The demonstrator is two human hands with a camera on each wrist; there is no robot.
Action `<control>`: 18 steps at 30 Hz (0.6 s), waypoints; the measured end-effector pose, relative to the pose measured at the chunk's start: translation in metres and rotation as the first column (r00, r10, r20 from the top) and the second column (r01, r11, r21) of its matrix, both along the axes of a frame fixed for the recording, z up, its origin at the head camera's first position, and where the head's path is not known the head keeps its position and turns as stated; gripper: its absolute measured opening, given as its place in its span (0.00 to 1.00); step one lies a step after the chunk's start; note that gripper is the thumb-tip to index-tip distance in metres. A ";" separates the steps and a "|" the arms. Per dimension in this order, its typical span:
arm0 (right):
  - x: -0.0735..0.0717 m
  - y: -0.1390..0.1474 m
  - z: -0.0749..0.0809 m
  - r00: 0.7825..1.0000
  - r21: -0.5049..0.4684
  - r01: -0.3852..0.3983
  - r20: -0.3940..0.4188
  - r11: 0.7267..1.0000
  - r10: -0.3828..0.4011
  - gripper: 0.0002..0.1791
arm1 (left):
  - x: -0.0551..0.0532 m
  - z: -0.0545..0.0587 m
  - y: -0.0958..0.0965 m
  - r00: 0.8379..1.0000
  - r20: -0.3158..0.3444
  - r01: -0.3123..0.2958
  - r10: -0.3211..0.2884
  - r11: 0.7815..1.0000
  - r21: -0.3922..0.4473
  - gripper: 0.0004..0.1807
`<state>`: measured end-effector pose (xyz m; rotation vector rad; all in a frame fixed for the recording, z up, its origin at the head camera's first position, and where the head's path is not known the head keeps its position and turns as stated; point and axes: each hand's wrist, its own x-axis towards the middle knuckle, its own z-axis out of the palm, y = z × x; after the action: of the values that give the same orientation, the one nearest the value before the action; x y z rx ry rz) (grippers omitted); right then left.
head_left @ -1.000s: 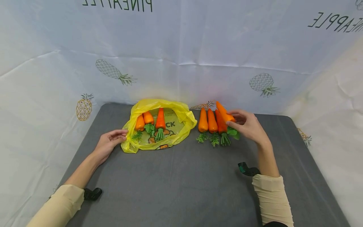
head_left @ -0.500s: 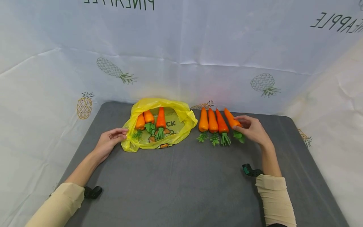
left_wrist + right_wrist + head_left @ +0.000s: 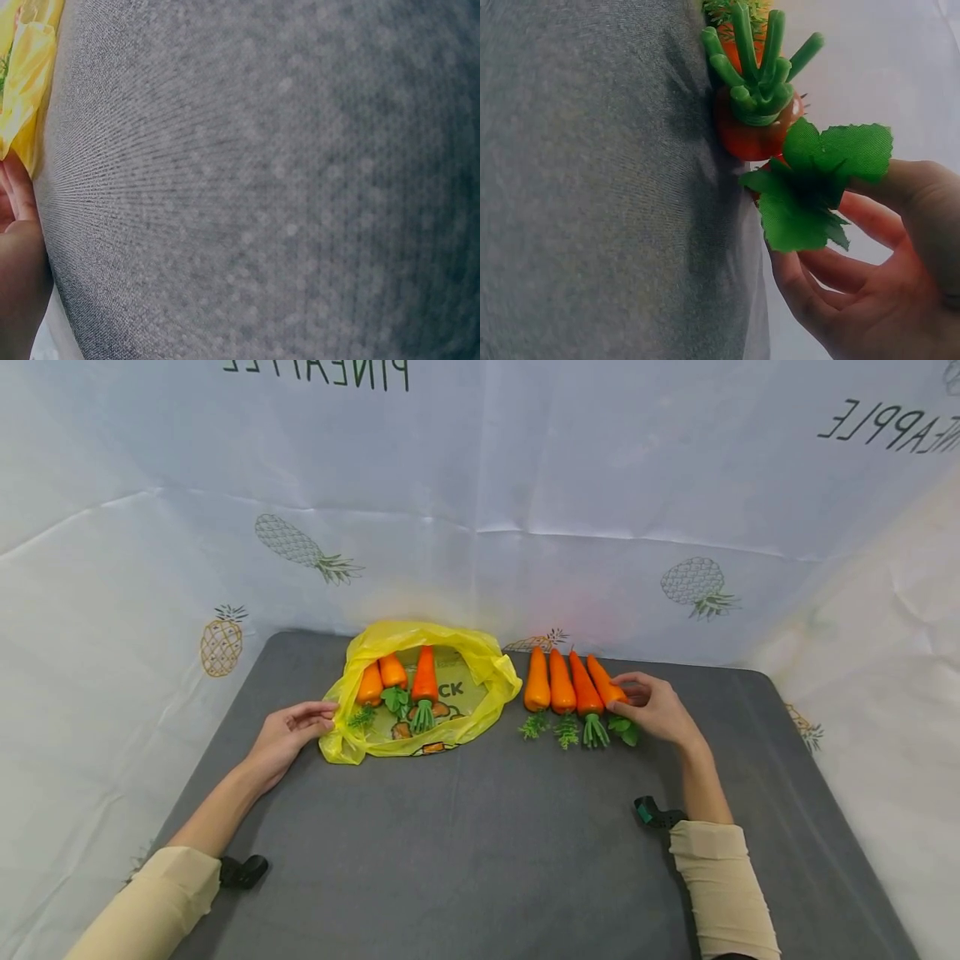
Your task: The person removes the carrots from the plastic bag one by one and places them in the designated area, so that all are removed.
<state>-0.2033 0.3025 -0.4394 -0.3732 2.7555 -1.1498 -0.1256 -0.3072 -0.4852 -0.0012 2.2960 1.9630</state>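
Observation:
My left hand (image 3: pixel 283 742) pinches the left edge of a yellow plastic bag (image 3: pixel 491 681) lying with its mouth toward me. Inside it lie an orange carrot with feathery leaves (image 3: pixel 369 685), one with broad leaves (image 3: pixel 393 671) and a redder one with green stalks (image 3: pixel 425 675). At the right, my right hand (image 3: pixel 658 706) holds the thick end of a carrot (image 3: pixel 604 681), its broad leaves (image 3: pixel 802 195) spread below the fingers. That carrot leans at the end of a row, beside a stalk-topped carrot (image 3: pixel 586 685) and two feathery-leaved carrots (image 3: pixel 537 681).
A dark grey cloth covers the table (image 3: pixel 450 852). Right behind its far edge rises a white curtain (image 3: pixel 480 485) printed with pineapples, which also hangs along both sides. Each wrist wears a black camera (image 3: pixel 243 872).
My right hand has brought the broad-leaved carrot down from over the stalk-topped one, out to the right, then back left against the row. The left hand stays at the bag.

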 end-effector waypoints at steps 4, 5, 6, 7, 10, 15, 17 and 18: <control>-0.002 0.001 -0.005 1.000 0.005 0.001 -0.006 1.000 -0.001 0.25 | 0.000 0.000 0.000 1.000 0.000 0.005 -0.005 1.000 0.010 0.26; -0.002 0.001 -0.006 1.000 0.006 -0.001 -0.008 1.000 0.001 0.25 | 0.000 0.000 0.000 1.000 0.000 0.005 -0.005 1.000 0.010 0.26; -0.002 0.001 -0.008 1.000 0.007 -0.003 -0.009 1.000 0.003 0.25 | 0.000 0.000 0.000 1.000 0.000 0.004 -0.004 1.000 0.008 0.26; -0.002 0.002 -0.009 1.000 0.008 -0.006 -0.010 1.000 0.006 0.25 | 0.000 0.000 0.000 1.000 0.001 0.002 -0.002 1.000 0.006 0.26; -0.002 0.003 -0.013 1.000 0.005 -0.007 -0.011 1.000 0.007 0.24 | 0.001 0.000 0.000 1.000 0.004 0.002 -0.002 1.000 0.006 0.26; 0.000 0.002 -0.014 1.000 -0.004 -0.007 -0.018 1.000 0.007 0.24 | 0.001 0.001 0.000 1.000 0.007 0.002 -0.002 1.000 0.006 0.26; 0.002 0.001 -0.013 1.000 -0.004 -0.010 -0.020 1.000 0.010 0.25 | 0.001 0.001 0.000 1.000 0.011 0.002 -0.002 1.000 0.001 0.26; 0.003 0.001 -0.012 1.000 -0.005 -0.011 -0.022 1.000 0.011 0.25 | 0.001 0.001 0.000 1.000 0.013 0.003 -0.002 1.000 -0.002 0.26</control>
<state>-0.2008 0.3035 -0.4513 -0.4027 2.7660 -1.1573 -0.1249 -0.3072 -0.4839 -0.0110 2.2885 1.9543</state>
